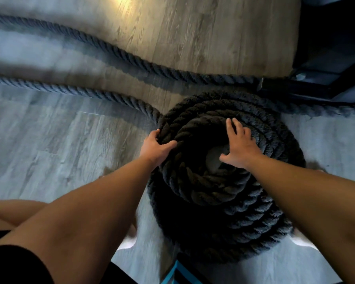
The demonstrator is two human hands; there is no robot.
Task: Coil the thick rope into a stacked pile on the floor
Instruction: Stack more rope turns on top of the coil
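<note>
In the head view, the thick rope (pixel 213 191) is stacked in a round pile on the floor (pixel 49 150), with two loose lengths running far left. Its top turn is gripped by the left hand (pixel 156 147); the right hand (pixel 239 149) is laid flat, fingers spread, on top. The upper rings could be dragged off-centre by a sideways pull. The rope's ends are cut off.

Black twisted-strand rope (pixel 223 181) on grey-brown wood-grain floor (pixel 49 150), beside black sleeve (pixel 14 265).
</note>
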